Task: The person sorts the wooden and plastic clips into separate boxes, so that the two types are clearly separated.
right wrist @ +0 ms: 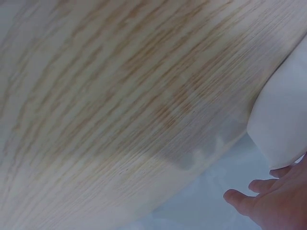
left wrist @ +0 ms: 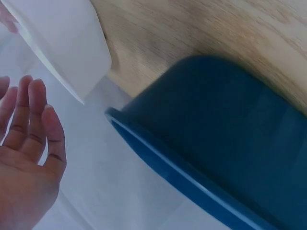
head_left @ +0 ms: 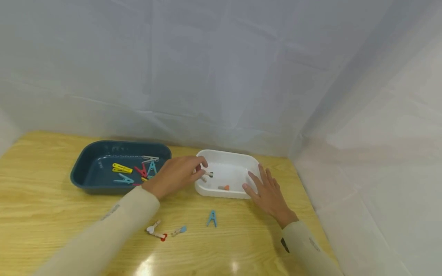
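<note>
My left hand [head_left: 181, 172] is over the left end of a white tray [head_left: 229, 168], its fingers loosely bent and nothing seen between them in the left wrist view. Just below its fingertips in the head view lies a small wooden clothespin [head_left: 210, 174] with a dark end, partly hidden. Another clothespin, with an orange heart [head_left: 226, 188], lies by the tray's front wall. With fingers spread, my right hand [head_left: 271, 193] rests at the tray's right rim. The right wrist view has that hand [right wrist: 283, 196] beside the tray's outer wall [right wrist: 283, 105].
A dark blue tray [head_left: 91, 170] at the left holds several plastic clothespins, among them a yellow one [head_left: 122, 168]. On the wooden table lie a blue plastic clothespin [head_left: 212, 218] and wooden ones with white [head_left: 150, 229], red [head_left: 164, 237] and light blue [head_left: 183, 229] ends. White sheeting hangs behind and right.
</note>
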Demonstrator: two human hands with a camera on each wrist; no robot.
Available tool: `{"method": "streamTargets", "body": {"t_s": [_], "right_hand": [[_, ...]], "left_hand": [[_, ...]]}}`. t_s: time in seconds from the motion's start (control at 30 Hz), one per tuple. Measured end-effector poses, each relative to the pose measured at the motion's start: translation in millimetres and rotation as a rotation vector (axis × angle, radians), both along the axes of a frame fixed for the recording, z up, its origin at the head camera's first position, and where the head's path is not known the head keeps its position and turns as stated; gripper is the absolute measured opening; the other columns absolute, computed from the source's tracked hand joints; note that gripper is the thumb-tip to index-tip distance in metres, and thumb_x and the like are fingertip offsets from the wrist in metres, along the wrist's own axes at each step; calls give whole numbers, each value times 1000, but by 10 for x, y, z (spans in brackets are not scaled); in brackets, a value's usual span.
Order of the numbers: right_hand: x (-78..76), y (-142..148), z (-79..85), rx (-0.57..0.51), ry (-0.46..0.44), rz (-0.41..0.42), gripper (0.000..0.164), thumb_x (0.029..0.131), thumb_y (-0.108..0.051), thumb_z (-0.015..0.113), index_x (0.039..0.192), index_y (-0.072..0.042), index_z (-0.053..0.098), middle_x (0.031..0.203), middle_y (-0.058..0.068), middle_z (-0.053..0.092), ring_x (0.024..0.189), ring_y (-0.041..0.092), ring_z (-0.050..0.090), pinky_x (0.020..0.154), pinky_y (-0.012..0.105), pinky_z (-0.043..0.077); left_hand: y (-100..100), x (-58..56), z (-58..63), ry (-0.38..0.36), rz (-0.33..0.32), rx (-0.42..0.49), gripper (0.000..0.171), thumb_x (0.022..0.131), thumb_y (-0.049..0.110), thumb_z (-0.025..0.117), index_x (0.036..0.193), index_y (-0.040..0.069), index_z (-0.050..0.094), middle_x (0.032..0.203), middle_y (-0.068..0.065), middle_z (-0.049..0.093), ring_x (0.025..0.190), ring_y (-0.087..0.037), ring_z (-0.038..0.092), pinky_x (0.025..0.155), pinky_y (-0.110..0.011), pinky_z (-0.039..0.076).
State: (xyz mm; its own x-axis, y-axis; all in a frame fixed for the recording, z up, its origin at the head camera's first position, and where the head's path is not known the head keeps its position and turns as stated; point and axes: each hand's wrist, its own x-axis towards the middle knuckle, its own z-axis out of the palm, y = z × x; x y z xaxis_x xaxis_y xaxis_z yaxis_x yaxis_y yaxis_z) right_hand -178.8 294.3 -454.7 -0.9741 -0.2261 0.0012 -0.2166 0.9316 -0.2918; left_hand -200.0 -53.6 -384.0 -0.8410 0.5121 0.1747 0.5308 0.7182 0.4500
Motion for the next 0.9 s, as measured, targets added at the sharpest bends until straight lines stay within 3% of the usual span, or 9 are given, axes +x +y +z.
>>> {"method": "streamTargets", "body": {"t_s": [0.2,0.53,0.9], "right_hand": [[-8,-1,4,9,17,2,70,112,-58,49,170,-19,42,185,16,6,168,51,8,129,79,19],[-10,44,-2,5,21,-2,70,112,-58,50,169,-19,44,184,17,7,168,52,10,128,80,20],[-13,47,-17,-5,24,-2,70,112,-58,49,169,-18,44,184,18,8,168,51,8,128,80,19]], "left_hand": [[19,10,-13,19,10,0,19,106,23,73,123,16,76,105,2,80,87,-14,71,75,-36,61],[-39,83,-70,-30,-27,-15,17,106,24,73,121,17,79,107,5,79,90,-12,71,79,-37,62],[-204,304,-167,39,-113,-57,14,104,14,74,116,18,80,109,5,80,96,-12,74,81,-36,64]]}}
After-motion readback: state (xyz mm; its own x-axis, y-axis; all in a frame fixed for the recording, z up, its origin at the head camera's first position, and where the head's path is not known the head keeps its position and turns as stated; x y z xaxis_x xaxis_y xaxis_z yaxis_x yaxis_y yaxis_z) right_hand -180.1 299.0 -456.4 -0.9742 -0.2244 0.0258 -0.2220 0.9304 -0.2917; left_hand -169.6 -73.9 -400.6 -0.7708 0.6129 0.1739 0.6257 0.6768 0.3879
